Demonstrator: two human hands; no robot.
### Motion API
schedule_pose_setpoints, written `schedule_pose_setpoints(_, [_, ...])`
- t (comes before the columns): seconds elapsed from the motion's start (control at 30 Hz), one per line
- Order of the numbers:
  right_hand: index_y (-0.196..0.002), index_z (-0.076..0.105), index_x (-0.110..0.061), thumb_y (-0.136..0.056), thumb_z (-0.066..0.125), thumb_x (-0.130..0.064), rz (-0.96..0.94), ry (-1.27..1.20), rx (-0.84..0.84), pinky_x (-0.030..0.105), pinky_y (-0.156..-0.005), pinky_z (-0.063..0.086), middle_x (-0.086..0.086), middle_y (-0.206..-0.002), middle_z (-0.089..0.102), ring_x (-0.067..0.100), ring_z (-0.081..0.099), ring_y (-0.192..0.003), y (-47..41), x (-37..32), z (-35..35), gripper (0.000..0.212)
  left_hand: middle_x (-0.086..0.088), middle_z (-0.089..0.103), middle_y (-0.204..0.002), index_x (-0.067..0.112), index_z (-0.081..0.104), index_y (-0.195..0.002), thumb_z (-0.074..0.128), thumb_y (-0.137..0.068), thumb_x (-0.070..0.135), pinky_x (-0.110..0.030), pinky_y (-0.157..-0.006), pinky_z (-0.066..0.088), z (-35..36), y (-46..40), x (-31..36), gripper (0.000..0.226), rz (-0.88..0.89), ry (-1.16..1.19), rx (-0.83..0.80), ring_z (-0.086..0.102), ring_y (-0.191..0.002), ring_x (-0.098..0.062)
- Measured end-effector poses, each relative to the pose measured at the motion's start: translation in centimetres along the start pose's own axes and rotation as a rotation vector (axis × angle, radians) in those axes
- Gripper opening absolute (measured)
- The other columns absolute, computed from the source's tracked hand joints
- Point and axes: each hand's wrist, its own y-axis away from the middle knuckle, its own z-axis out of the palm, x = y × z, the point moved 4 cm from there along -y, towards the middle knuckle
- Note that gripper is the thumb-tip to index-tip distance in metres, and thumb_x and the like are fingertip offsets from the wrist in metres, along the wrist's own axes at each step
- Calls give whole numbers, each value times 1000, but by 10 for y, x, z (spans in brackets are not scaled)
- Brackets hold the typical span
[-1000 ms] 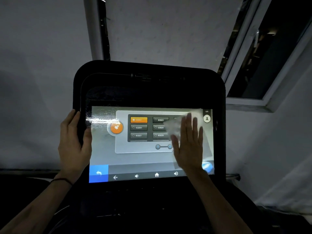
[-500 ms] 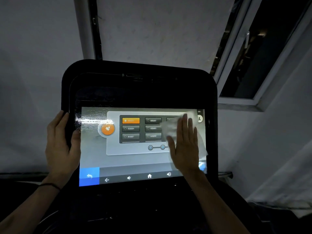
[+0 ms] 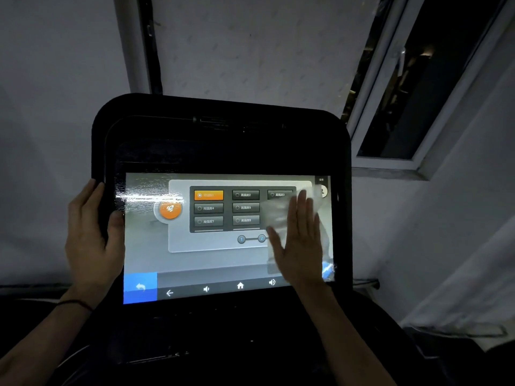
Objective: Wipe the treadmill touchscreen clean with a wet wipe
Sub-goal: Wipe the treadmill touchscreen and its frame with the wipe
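Observation:
The lit touchscreen (image 3: 195,257) sits in a black console housing (image 3: 223,140) in the middle of the head view, showing a menu of buttons and a bottom icon bar. My right hand (image 3: 299,240) lies flat with straight fingers on the screen's right part, pressing a thin white wet wipe (image 3: 278,215) against the glass. The wipe shows to the left of and above the fingers. My left hand (image 3: 89,235) grips the console's left edge, thumb on the front bezel. Wet streaks glint on the screen's upper left.
A pale wall (image 3: 55,107) stands behind the console. A window with a white frame (image 3: 390,160) is open at the upper right. A dark vertical gap (image 3: 152,51) runs down the wall above the console. Dark treadmill parts fill the bottom.
My right hand and the wipe have moved slightly toward the screen's right edge. The view has shifted a little. My left hand keeps its grip on the console edge.

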Motion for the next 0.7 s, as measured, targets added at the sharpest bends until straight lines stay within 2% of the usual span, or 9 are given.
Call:
schedule_pose_setpoints(0.13, [-163,10,-8,-104,24,-63,71,18,19,46,-129,13,7,-173,1,25,-2,-159,-25,29,-13,82,-13,40,-160,7,43,-154,42,-102,29,-14,-119,24,0,0,-1,56,2,-8,-3,40,-149,-29])
schedule_pose_setpoints(0.2, [-164,7,-9,-104,21,-65,132,-23,19,47,-128,14,7,-173,-2,24,-5,-159,-5,37,-13,83,-13,40,-159,9,43,-154,42,-102,28,-16,-119,25,0,0,-1,56,3,-7,3,40,-149,-29])
schedule_pose_setpoints(0.3, [-163,7,-7,-104,29,-58,209,-10,17,52,-127,16,9,-173,-4,26,-3,-159,51,31,-5,81,-12,41,-159,16,43,-154,42,-102,28,-16,-119,26,1,0,1,54,6,0,15,41,-148,-28])
schedule_pose_setpoints(0.43, [-163,8,-5,-105,28,-58,101,-8,-54,42,-129,4,9,-173,-4,27,-3,-159,68,0,8,80,-11,40,-161,7,43,-154,42,-102,29,-22,-119,28,0,1,-1,56,7,-22,14,40,-149,-27])
schedule_pose_setpoints(0.53, [-163,9,-7,-106,28,-58,55,-1,-37,38,-129,2,9,-173,-1,26,-3,-159,26,1,2,79,-10,39,-161,9,43,-154,42,-102,29,-15,-118,25,-1,1,0,56,4,-20,16,41,-149,-27])
schedule_pose_setpoints(0.63, [-163,7,-8,-105,26,-60,104,-9,-4,41,-129,11,6,-173,-3,23,-4,-159,2,26,-9,81,-12,40,-160,7,43,-154,42,-102,26,-13,-119,24,-1,2,2,55,12,-16,10,40,-149,-28])
schedule_pose_setpoints(0.7, [-164,4,-11,-103,25,-63,185,-47,-12,47,-128,17,3,-173,-7,20,-8,-159,17,39,-10,82,-14,41,-160,6,44,-154,43,-102,25,-11,-118,24,-1,2,3,55,10,-15,14,40,-148,-29])
